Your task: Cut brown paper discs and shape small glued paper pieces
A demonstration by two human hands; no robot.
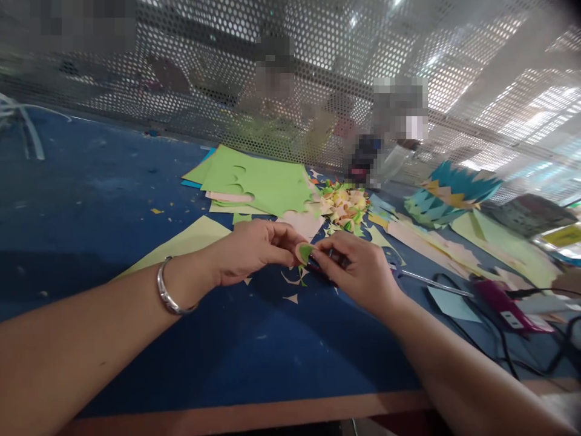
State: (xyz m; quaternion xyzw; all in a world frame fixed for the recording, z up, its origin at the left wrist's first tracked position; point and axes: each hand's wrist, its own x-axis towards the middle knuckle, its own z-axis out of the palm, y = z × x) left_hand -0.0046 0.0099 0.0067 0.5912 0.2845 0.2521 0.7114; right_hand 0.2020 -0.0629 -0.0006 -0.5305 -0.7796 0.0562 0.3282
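Observation:
A small rounded paper piece [305, 252], green with a pale edge, is pinched between my two hands above the blue table. My left hand [256, 249] grips its left side with thumb and fingers, a silver bangle on that wrist. From the right, my right hand [358, 266] has thumb and forefinger closed on the green part. Something small and dark shows by those fingertips; I cannot make out what it is. Below the hands lie thin paper offcuts [291, 298]. Just beyond them is a pale pink sheet [299, 224].
Green paper sheets [272, 181] with curved cutouts lie ahead, beside a heap of small paper pieces [347, 206]. To the right stand a zigzag-edged teal paper crown [454, 194], a magenta power strip [508, 306] with black cables, and a thin metal rod [436, 283]. Perforated metal mesh [204, 79] borders the table's far side.

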